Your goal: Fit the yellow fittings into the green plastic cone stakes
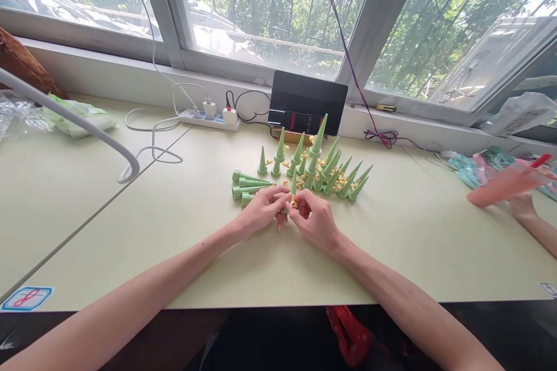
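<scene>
My left hand (263,208) and my right hand (314,218) meet near the middle of the table. Between their fingertips is a green cone (294,184) with a small yellow fitting (293,204) at its lower part, point up. Both hands are closed on this piece. Right behind them stand several green cones (319,139), some stacked, with small yellow fittings among them. Several more green cones (255,182) lie on their sides just beyond my left hand, their ribbed caps facing left.
A dark tablet (307,98) leans by the window. The power strip (211,119) and its cables are at back left, near a green packet (82,116). At right, another person's hand (522,206) is beside a pink cup (496,185) and plastic bags (467,168).
</scene>
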A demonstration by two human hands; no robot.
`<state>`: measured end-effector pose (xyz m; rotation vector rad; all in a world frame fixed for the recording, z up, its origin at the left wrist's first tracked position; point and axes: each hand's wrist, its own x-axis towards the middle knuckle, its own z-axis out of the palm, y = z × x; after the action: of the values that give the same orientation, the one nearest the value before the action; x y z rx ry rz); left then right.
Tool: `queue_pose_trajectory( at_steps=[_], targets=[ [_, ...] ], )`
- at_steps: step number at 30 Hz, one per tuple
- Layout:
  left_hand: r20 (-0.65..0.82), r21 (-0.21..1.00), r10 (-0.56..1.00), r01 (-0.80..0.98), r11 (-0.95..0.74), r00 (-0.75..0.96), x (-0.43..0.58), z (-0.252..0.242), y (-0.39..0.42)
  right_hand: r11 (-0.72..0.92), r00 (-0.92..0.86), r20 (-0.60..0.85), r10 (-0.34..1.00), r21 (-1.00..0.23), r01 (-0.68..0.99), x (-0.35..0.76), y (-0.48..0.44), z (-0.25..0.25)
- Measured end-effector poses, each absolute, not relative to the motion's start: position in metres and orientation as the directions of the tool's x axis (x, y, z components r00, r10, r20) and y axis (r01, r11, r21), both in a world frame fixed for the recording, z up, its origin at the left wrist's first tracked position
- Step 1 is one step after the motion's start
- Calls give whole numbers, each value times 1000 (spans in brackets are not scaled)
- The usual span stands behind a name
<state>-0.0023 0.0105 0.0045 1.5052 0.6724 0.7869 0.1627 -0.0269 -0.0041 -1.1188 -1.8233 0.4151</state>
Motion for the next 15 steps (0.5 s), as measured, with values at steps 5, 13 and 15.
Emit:
queue_pose_trajectory(
  at_steps=[5,13,15],
  targets=[
    [92,996,805,-43,-82,587,-2,5,11,547,-150,558,816,-662,512,163,-27,-3],
    [83,996,811,-36,-76,579,-2,5,10,540,-154,550,821,-660,522,163,-27,-3],
    [83,997,808,-41,-73,583,-2,5,10,540,-155,549,821,-660,522,163,-27,-3]
  ],
)
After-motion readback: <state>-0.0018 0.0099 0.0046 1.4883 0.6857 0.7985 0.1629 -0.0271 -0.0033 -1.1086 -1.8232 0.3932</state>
